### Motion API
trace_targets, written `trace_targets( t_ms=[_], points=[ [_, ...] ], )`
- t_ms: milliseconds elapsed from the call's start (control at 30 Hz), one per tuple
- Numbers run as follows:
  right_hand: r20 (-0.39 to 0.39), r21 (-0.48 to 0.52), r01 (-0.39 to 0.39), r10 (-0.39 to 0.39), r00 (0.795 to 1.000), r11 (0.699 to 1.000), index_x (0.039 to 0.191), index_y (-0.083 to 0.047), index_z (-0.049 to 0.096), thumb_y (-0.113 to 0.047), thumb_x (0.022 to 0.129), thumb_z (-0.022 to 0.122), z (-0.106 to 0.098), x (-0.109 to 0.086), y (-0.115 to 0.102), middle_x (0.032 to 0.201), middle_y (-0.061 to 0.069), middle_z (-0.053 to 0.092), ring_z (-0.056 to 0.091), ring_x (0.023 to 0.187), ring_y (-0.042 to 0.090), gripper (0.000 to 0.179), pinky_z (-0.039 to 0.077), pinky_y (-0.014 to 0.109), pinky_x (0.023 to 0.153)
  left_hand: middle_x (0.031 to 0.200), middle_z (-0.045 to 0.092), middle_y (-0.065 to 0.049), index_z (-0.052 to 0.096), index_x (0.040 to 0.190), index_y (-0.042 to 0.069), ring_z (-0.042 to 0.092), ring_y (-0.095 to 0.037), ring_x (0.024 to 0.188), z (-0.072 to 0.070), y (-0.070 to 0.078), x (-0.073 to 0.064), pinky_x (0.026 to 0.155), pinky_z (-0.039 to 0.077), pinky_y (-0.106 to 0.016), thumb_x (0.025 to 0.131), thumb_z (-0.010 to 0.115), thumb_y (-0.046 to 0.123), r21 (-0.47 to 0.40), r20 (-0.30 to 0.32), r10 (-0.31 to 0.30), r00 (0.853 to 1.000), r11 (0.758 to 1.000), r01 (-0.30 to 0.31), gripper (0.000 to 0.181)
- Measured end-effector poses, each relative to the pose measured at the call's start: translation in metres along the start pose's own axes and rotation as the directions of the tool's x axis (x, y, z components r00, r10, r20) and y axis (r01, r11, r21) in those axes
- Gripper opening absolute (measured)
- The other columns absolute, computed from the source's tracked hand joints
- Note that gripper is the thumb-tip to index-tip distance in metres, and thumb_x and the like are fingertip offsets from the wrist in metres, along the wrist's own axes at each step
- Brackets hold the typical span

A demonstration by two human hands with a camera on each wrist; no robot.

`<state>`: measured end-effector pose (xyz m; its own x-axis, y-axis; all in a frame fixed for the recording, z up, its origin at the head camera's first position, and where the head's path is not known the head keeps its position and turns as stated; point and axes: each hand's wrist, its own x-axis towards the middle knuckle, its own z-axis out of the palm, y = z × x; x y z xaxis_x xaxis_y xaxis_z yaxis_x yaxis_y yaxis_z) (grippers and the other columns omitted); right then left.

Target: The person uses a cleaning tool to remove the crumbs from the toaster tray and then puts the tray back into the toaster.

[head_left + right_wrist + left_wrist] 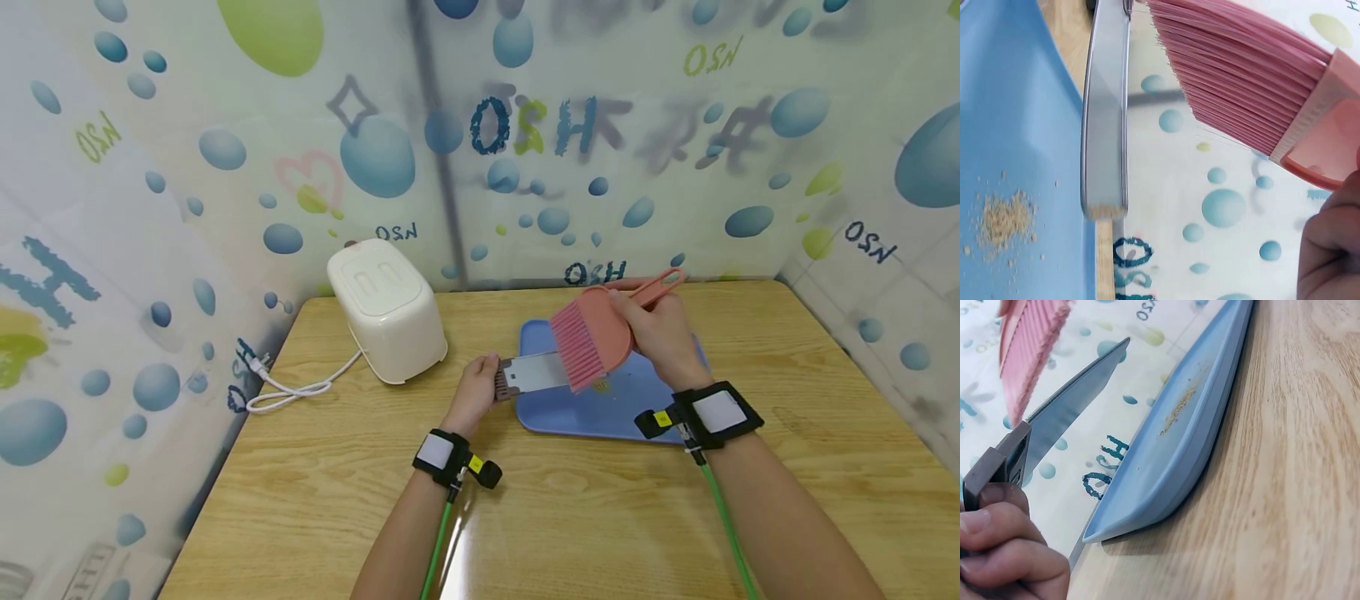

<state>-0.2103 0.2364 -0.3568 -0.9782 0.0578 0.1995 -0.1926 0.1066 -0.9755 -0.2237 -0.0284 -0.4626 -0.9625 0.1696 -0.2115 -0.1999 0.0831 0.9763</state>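
Observation:
By its grey end, my left hand (472, 393) holds a toaster crumb tray (538, 372), a shallow metal slide with raised edges. My right hand (667, 343) grips the handle of a pink brush (609, 327), its bristles over the crumb tray's far end in the head view. In the right wrist view the bristles (1229, 69) stand apart from the metal, and a few crumbs cling at its tip. Beneath both lies a blue tray (637, 423), with a small heap of tan crumbs (1005, 222) on it.
A cream toaster (390, 312) stands at the back left of the wooden table (300, 500), its white cord and plug (288, 392) lying beside it. Patterned sheeting (517, 233) rises behind the table and along both sides.

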Motion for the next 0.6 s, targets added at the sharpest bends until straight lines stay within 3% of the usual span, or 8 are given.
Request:
trace_targets(
  t_ms=[100, 267, 600],
  points=[
    [0.041, -0.009, -0.010, 0.010, 0.999, 1.000, 0.135, 0.004, 0.056, -0.029, 0.102, 0.064, 0.010, 0.000, 0.000, 0.089, -0.006, 0.074, 0.067, 0.061, 0.007, 0.047, 0.044, 0.023, 0.043, 0.101, 0.061, -0.008, 0.057, 0.129, -0.001, 0.058, -0.015, 0.083, 0.001, 0.000, -0.001, 0.068, 0.046, -0.026, 0.113, 0.033, 0.038, -0.001, 0.002, -0.003, 1.000, 1.000, 0.003, 0.049],
    [0.086, -0.052, -0.010, 0.015, 0.996, 0.999, 0.138, 0.002, 0.055, -0.032, 0.104, 0.061, 0.027, 0.000, 0.002, 0.082, -0.003, 0.072, 0.051, 0.045, 0.007, 0.048, 0.035, 0.025, 0.040, 0.102, 0.061, -0.009, 0.057, 0.128, -0.001, 0.058, -0.015, 0.084, 0.001, 0.001, -0.001, 0.069, 0.047, -0.026, 0.113, 0.032, 0.037, -0.002, 0.005, 0.001, 1.000, 1.000, -0.001, 0.047],
    [0.140, -0.061, -0.001, 0.010, 0.990, 0.998, 0.137, 0.000, 0.057, -0.030, 0.105, 0.059, 0.050, 0.000, 0.009, 0.072, 0.003, 0.069, 0.040, 0.039, 0.010, 0.044, 0.032, 0.026, 0.038, 0.080, 0.053, -0.002, 0.058, 0.114, -0.001, 0.046, -0.010, 0.060, 0.002, 0.000, -0.001, 0.052, 0.036, -0.023, 0.113, 0.034, 0.034, -0.035, 0.006, 0.056, 0.998, 0.998, -0.056, 0.043]
  ],
)
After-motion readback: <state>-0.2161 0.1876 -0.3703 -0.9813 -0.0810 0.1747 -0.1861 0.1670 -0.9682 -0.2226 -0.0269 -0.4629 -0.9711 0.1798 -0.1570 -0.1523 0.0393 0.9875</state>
